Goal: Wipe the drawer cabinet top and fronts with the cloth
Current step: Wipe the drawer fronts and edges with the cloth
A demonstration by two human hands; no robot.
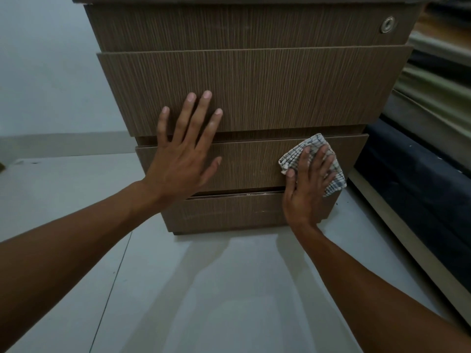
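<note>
A brown wood-grain drawer cabinet (254, 85) with several stacked drawer fronts stands on the floor in front of me. My left hand (182, 149) lies flat with fingers spread across the second and third fronts. My right hand (307, 184) presses a folded checked cloth (314, 145) against the right end of the third drawer front (249, 164), its fingers straight over the cloth. The lowest front (229, 212) sits just below both hands. A round metal lock (388, 24) is at the top drawer's right end.
Pale floor tiles (216, 289) spread in front of the cabinet. A dark mattress on a low light frame (413, 189) runs along the right side, close to the cabinet. A white wall (46, 72) is at the left.
</note>
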